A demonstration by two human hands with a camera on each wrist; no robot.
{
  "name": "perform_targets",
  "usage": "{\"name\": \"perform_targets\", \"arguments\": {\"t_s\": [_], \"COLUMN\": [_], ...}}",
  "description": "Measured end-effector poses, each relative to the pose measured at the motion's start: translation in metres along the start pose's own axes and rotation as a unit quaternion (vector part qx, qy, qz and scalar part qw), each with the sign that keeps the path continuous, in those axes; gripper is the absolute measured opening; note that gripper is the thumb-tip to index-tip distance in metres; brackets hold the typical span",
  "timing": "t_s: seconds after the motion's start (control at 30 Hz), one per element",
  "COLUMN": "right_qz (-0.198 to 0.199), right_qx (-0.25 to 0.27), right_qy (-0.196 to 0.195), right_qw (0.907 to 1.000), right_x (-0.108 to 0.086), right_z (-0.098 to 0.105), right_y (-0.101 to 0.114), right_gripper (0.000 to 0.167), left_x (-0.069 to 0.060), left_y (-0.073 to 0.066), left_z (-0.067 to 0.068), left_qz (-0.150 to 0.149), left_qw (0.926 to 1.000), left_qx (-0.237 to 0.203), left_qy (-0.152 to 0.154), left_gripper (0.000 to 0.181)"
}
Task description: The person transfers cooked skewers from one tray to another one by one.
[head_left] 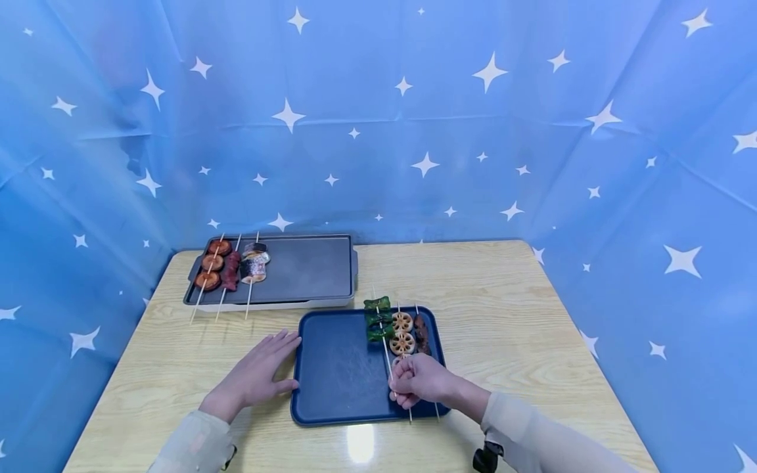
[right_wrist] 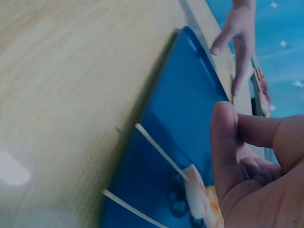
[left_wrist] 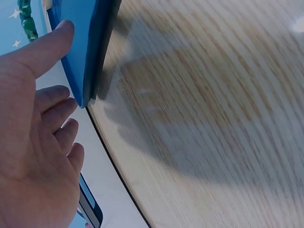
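My right hand (head_left: 418,381) pinches the stick of a green pepper skewer (head_left: 379,320), whose pieces are over the right half of the blue tray (head_left: 337,368). Beside it a lotus root skewer (head_left: 403,343) and a dark meat skewer (head_left: 422,334) lie on the tray's right side. The fingers of my left hand (head_left: 260,373) are extended at the tray's left edge; in the left wrist view the hand (left_wrist: 42,142) has its thumb by the tray wall (left_wrist: 90,57). In the right wrist view, thumb and forefinger of my right hand (right_wrist: 256,166) meet.
A dark grill pan (head_left: 307,269) stands at the back left of the wooden table (head_left: 485,289). On its left part lie a round-slice skewer (head_left: 211,263), a red meat skewer (head_left: 230,270) and a black-and-white skewer (head_left: 253,266). Behind the table hangs a blue star-patterned cloth (head_left: 378,157).
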State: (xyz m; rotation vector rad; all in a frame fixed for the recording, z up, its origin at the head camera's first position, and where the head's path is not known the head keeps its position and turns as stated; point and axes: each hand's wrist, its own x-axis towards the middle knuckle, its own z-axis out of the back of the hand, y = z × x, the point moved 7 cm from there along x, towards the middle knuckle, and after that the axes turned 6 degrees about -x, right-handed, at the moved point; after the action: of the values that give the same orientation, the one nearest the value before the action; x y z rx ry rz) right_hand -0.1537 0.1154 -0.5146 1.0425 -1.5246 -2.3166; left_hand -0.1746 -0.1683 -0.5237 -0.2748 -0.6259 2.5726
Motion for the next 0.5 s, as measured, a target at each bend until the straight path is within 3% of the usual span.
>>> {"name": "perform_targets", "arguments": {"t_s": [0.5], "right_qz": [-0.013], "right_qx": [0.035], "right_qy": [0.015], "right_qw": [0.9992], "right_x": [-0.004], "right_z": [-0.022], "right_y": [-0.015], "right_gripper": [0.013], "left_x": [-0.001], "left_y": [-0.001], "left_z": [-0.001], "left_qz": [-0.001], "left_qw": [1.0], "left_qx": [-0.002], "left_qy": [-0.001], "left_gripper": [0.079]}}
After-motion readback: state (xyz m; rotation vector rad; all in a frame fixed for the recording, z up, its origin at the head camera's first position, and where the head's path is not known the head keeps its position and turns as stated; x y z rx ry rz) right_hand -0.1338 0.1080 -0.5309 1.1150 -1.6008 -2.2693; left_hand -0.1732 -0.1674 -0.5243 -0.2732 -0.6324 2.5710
